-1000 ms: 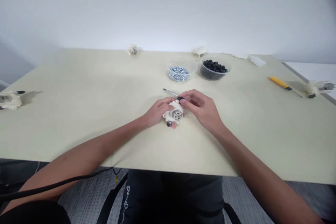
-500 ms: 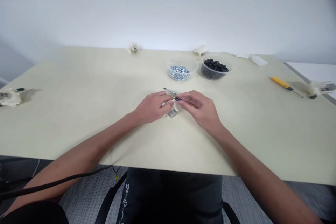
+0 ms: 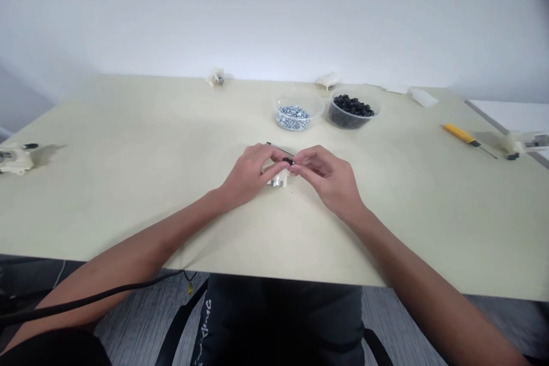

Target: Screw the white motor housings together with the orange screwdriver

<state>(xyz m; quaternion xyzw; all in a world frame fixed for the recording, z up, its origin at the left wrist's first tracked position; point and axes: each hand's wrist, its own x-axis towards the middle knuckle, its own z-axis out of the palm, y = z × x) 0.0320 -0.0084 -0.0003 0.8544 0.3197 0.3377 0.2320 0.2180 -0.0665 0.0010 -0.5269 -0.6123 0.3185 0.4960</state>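
Ten fingers [image 3: 302,161] bunched: left hand [image 3: 249,174] curled over a white plastic housing [image 3: 278,181], right hand [image 3: 328,177] pinching a small black piece [image 3: 288,161]

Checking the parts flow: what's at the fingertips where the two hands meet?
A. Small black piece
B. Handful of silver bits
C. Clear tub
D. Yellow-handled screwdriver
A: the small black piece shows between the fingertips where the left hand and right hand meet, above a white plastic part, while the yellow-handled screwdriver lies far off to the right.
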